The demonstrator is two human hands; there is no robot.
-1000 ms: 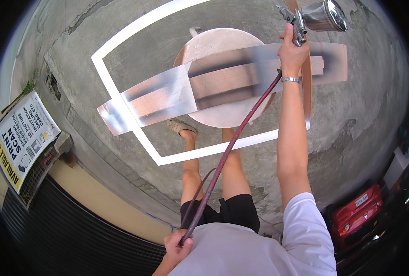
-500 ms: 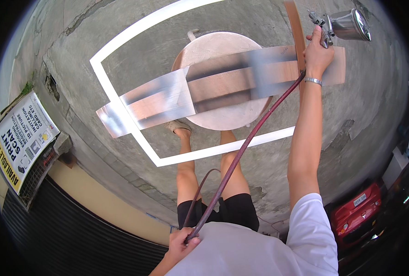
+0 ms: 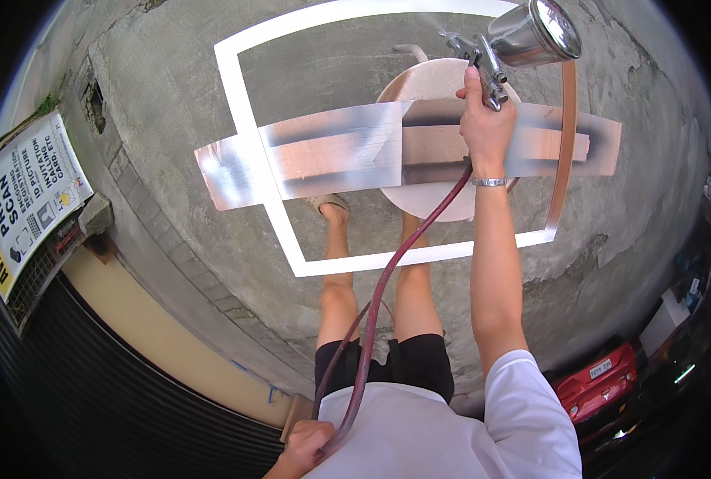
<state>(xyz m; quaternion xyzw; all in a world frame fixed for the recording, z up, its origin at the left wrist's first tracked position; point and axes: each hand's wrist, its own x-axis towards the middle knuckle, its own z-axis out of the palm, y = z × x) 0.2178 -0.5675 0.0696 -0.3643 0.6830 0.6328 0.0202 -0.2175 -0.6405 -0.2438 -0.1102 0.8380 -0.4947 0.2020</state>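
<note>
My right hand [image 3: 487,132] curls around a spray gun [image 3: 489,64], a mostly white frame [image 3: 242,104] outlining it on both sides. My left hand [image 3: 303,449] clasps the dark-red hose [image 3: 371,327].

Materials before you: spray gun [image 3: 477,62] and its cup [image 3: 535,33] of bright, glossy metal; hose [image 3: 367,343] dull, dark red and rubber-like; frame [image 3: 246,112] coated smooth white, its right side [image 3: 564,144] mostly matt, wood-like brown; plank [image 3: 331,153] brown beneath a patchy, misted grey-white film; round worktop [image 3: 421,84] pale and matt; ground [image 3: 164,120] of rough, cracked concrete; your wristband [image 3: 490,182] polished metal, your shirt [image 3: 419,423] smooth white cloth, your shorts [image 3: 423,363] matt black cloth
</note>
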